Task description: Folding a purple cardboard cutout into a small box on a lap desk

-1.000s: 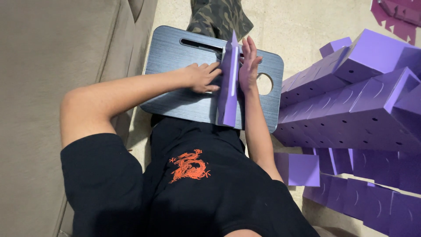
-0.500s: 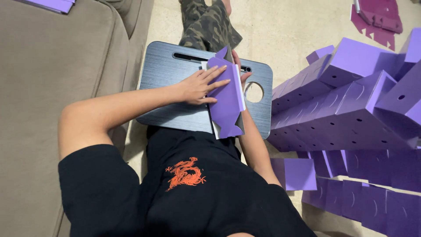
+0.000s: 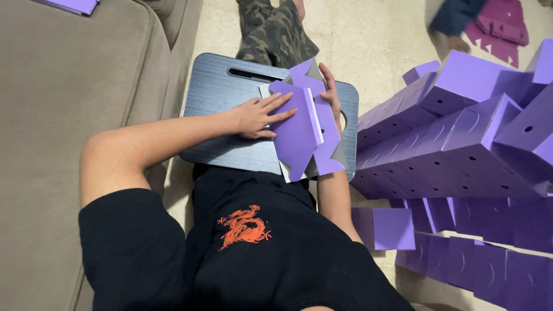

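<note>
A beige sofa (image 3: 52, 115) was seen filling the nine o'clock side of the view, with a pale carpeted floor (image 3: 380, 40) running from twelve to three o'clock. A large stack of folded purple boxes (image 3: 461, 138) was piled at three o'clock, more flat purple pieces (image 3: 489, 270) were spread toward five o'clock, and a magenta sheet (image 3: 501, 26) lay at one o'clock beside another person's hand (image 3: 458, 41).

At the centre, a dark grey lap tray (image 3: 224, 98) served as the tabletop across the seated person's legs. On it a purple cardboard blank (image 3: 302, 129) was being worked. Over the preceding second the blank was turned down from a near-upright, edge-on stance to a slanted one, one broad panel now folded over and facing the camera, which suggested that a crease had just been set and the box was partly formed.

The left hand (image 3: 259, 117) was laid open on the panel's nine o'clock edge, fingers spread and pressing flat. The right hand (image 3: 329, 92) was held against the blank's three o'clock side, fingers extended; it was largely hidden behind the card, so whether anything was pinched could not be told.

A small purple sheet (image 3: 72, 6) rested on the sofa at eleven o'clock. The box stack stood just beside the tray's right edge, leaving little room at that elbow.
</note>
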